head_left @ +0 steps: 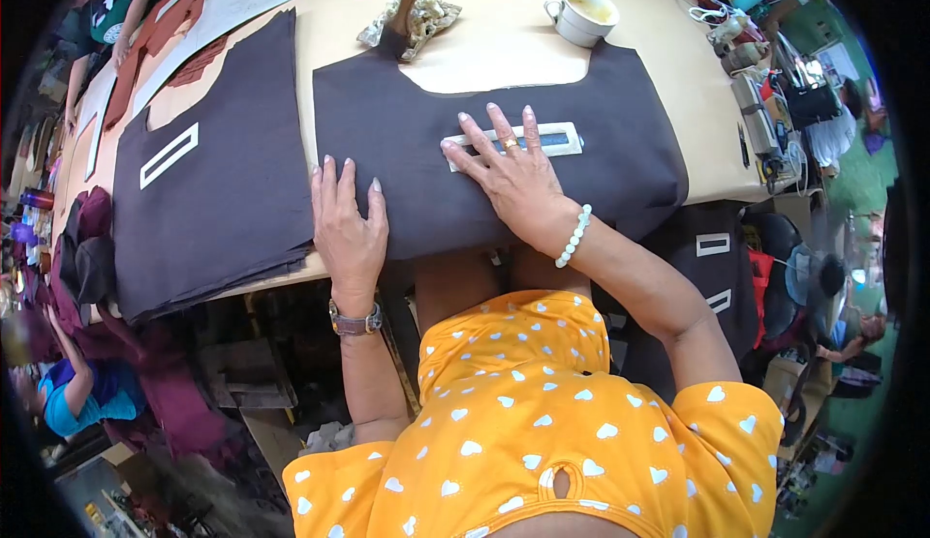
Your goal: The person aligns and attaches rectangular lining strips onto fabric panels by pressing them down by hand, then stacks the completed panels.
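Observation:
A dark fabric piece with a curved neckline lies flat in front of me. On its middle sits a pale rectangular frame with a bluish slot. My right hand lies over this frame with fingers spread, its fingertips touching the frame and the fabric around it. Flat on the left edge of the same piece rests my left hand, fingers extended and holding nothing. Beyond the neckline, a wooden-handled brush stands tilted against a crumpled, pale lump.
A white cup with yellowish contents stands at the far side. To the left lies a stack of dark pieces bearing a white rectangle. Tools and cables crowd the table's right edge. Other people work at both sides.

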Tool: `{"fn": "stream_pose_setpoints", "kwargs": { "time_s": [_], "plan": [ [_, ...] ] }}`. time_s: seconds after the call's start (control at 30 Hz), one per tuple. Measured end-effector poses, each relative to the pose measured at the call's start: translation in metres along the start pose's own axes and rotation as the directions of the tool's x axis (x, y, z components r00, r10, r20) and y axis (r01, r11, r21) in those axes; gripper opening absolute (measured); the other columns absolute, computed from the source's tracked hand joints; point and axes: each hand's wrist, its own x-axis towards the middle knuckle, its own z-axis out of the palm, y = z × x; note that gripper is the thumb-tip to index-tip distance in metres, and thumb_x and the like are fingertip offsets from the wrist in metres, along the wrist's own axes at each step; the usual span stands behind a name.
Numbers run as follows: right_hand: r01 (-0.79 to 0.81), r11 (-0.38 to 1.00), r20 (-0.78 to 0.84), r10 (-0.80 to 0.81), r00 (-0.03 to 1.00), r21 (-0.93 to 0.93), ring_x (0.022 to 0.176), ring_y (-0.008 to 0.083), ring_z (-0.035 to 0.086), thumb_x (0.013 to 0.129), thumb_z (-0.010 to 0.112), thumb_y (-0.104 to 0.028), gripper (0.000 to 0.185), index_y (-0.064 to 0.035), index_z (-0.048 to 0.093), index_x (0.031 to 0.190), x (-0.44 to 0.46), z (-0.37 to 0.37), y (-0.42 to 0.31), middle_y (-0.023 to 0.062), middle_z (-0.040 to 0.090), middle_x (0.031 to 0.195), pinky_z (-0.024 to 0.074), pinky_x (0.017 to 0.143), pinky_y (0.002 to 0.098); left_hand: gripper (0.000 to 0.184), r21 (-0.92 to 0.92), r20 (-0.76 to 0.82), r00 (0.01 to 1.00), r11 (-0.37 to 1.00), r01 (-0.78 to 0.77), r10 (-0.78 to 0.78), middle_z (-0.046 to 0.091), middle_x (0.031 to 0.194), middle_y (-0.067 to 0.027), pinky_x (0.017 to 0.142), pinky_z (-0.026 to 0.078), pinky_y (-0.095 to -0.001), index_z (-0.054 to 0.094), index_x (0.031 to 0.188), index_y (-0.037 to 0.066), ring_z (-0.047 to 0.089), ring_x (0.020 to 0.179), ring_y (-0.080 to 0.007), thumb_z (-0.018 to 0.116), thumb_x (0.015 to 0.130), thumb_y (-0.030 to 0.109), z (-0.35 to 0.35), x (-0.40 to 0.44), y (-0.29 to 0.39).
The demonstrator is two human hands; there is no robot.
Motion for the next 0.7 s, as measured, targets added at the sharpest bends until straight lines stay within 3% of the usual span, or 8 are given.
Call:
{"fn": "stream_pose_setpoints", "kwargs": {
  "time_s": [0.1,0.2,0.3,0.4,0.5,0.6,0.63,0.7],
  "plan": [
    [0.098,0.987,-0.057,-0.092,0.994,0.126,0.135,0.0335,0.02,0.084,0.048,-0.011,0.061,-0.0264,0.031,0.14,-0.004,0.001,0.011,0.0083,0.025,0.146,0.0147,0.107,0.0578,0.036,-0.003,0.004,1.0,1.0,0.025,-0.025,0.049,0.129,-0.0203,0.102,0.034,-0.0412,0.057,0.115,0.0,0.043,0.121,-0.0375,0.058,0.085,0.019,0.0,0.0,0.002],
    [0.181,0.97,-0.096,-0.168,0.981,0.161,0.134,0.0344,0.021,0.083,0.047,-0.008,0.062,-0.0287,0.031,0.14,-0.007,0.004,0.02,0.0086,0.024,0.147,0.0146,0.107,0.0585,0.035,0.005,-0.006,1.0,1.0,0.023,-0.023,0.05,0.127,-0.0204,0.101,0.035,-0.0411,0.058,0.114,0.0,0.044,0.12,-0.0372,0.058,0.084,0.018,0.0,0.001,0.002],
    [0.254,0.936,-0.109,-0.234,0.966,0.241,0.135,0.0374,0.019,0.087,0.042,-0.015,0.054,-0.0292,0.034,0.139,-0.008,0.007,0.028,0.0116,0.022,0.147,0.0132,0.106,0.061,0.035,0.027,-0.023,1.0,1.0,0.005,-0.005,0.051,0.124,-0.0207,0.099,0.037,-0.0413,0.059,0.111,-0.001,0.045,0.118,-0.0367,0.059,0.082,0.018,0.002,0.002,0.001],
    [0.25,0.85,-0.029,-0.267,0.963,0.464,0.135,0.0404,0.017,0.083,0.042,-0.003,0.054,-0.0265,0.046,0.132,-0.007,0.0,0.038,0.0143,0.022,0.147,0.0138,0.105,0.0629,0.033,0.029,-0.015,1.0,1.0,0.007,-0.007,0.053,0.121,-0.0204,0.097,0.039,-0.0412,0.061,0.108,-0.001,0.048,0.114,-0.0359,0.061,0.081,0.019,0.001,0.005,0.001],
    [0.252,0.646,-0.072,-0.291,0.954,0.72,0.135,0.0429,0.016,0.077,0.041,0.006,0.055,-0.0225,0.057,0.121,-0.007,0.003,0.057,0.0164,0.022,0.147,0.0142,0.104,0.064,0.036,0.023,0.034,0.999,1.0,0.017,-0.017,0.055,0.117,-0.0202,0.093,0.041,-0.0405,0.06,0.106,-0.003,0.052,0.109,-0.0346,0.064,0.079,0.022,-0.007,0.015,-0.001],
    [0.112,0.615,-0.114,-0.037,0.993,0.78,0.136,0.0413,0.014,0.071,0.037,0.015,0.061,-0.0221,0.064,0.111,-0.018,0.008,0.061,0.0141,0.024,0.147,0.0116,0.106,0.0601,0.039,0.044,-0.026,0.995,0.994,0.097,-0.096,0.057,0.113,-0.0204,0.091,0.042,-0.0401,0.059,0.106,-0.003,0.054,0.106,-0.0348,0.065,0.08,0.026,-0.009,0.025,-0.002],
    [0.088,0.61,-0.117,0.008,0.993,0.787,0.136,0.0408,0.016,0.073,0.039,0.012,0.06,-0.0229,0.06,0.117,-0.023,0.01,0.062,0.0156,0.028,0.145,0.0094,0.107,0.057,0.042,0.102,-0.052,0.992,0.988,0.119,-0.115,0.058,0.11,-0.0203,0.089,0.043,-0.0402,0.059,0.105,-0.004,0.055,0.103,-0.0343,0.067,0.078,0.028,-0.008,0.028,-0.002],
    [0.005,0.645,-0.152,0.172,0.973,0.764,0.134,0.0418,0.021,0.075,0.043,0.006,0.053,-0.0195,0.058,0.119,-0.034,0.009,0.068,0.0173,0.029,0.144,0.0153,0.105,0.0592,0.043,0.143,-0.024,0.987,0.977,0.16,-0.158,0.059,0.107,-0.0195,0.087,0.043,-0.0402,0.059,0.102,-0.004,0.055,0.1,-0.0338,0.068,0.077,0.029,-0.009,0.032,0.003]
  ]
}}
